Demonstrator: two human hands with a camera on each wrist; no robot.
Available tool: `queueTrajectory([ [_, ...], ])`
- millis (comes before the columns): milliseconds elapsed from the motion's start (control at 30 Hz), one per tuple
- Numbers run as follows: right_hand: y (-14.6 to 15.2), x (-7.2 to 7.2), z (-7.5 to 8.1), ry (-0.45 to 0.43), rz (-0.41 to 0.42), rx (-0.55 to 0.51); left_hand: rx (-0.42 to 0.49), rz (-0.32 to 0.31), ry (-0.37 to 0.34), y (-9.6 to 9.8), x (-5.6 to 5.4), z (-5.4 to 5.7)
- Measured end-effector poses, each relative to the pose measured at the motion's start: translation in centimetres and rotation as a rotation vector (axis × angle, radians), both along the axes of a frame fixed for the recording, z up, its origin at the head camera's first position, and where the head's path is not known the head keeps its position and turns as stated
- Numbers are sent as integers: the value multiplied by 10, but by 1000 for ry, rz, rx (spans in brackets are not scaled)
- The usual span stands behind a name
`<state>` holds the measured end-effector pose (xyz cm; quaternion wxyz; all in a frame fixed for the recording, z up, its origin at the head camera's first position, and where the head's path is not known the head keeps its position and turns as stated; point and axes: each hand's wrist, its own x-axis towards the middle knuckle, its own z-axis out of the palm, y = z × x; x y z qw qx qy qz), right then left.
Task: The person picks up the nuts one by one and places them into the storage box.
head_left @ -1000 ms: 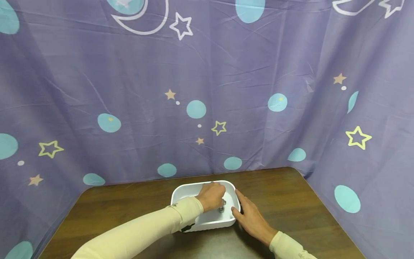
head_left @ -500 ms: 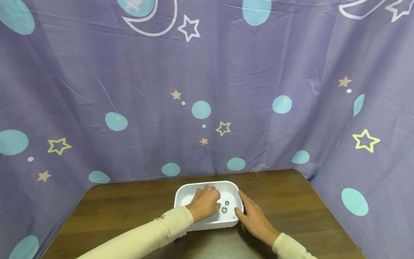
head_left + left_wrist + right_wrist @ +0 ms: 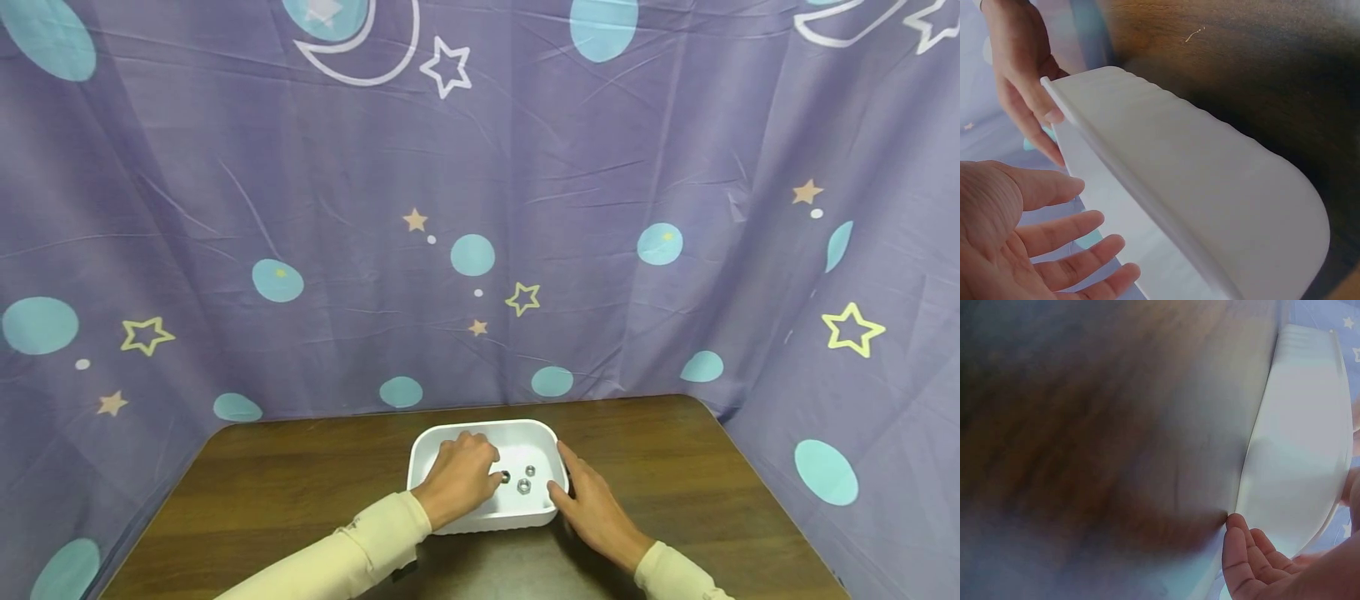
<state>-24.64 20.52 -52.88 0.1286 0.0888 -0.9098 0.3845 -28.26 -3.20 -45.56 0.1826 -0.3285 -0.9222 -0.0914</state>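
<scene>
A white plastic tray [image 3: 495,523] with rounded corners stands on the table. My left hand [image 3: 457,477] hovers over its left half, fingers pointing down into it. The left wrist view shows that same left hand [image 3: 1047,237] with fingers spread and nothing between them. Two silver hex nuts, a larger one [image 3: 523,486] and a smaller one [image 3: 530,471], lie on the tray floor, and a darker nut [image 3: 505,477] lies just right of my left fingertips. My right hand [image 3: 596,504] holds the tray's right end, thumb over the rim and fingers along the outer wall.
The brown wooden table [image 3: 300,475] extends around the tray on all sides. Behind and beside it hangs a purple curtain [image 3: 360,275] with stars, moons and blue dots. A cream sleeve [image 3: 360,542] covers the left forearm.
My left hand has moved left inside the tray, and the nuts under it have come into sight. The right hand stays at the tray's end. The head view has shifted slightly.
</scene>
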Motion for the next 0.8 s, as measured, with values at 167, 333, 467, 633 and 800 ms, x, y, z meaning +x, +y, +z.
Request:
queueTrajectory([
  [167,-1,0,0,0,3,-5,45,10,-18,-10,6,4],
  [333,-1,1,1,-4,7,-6,99,66,-32,-21,10,7],
  [467,-1,1,1,-10,4,-3,139,110,-48,-29,14,9],
  [633,0,0,2,-18,7,-7,181,142,-52,-40,18,9],
  [800,-1,0,1,-30,10,-11,223,163,-55,-51,22,6],
])
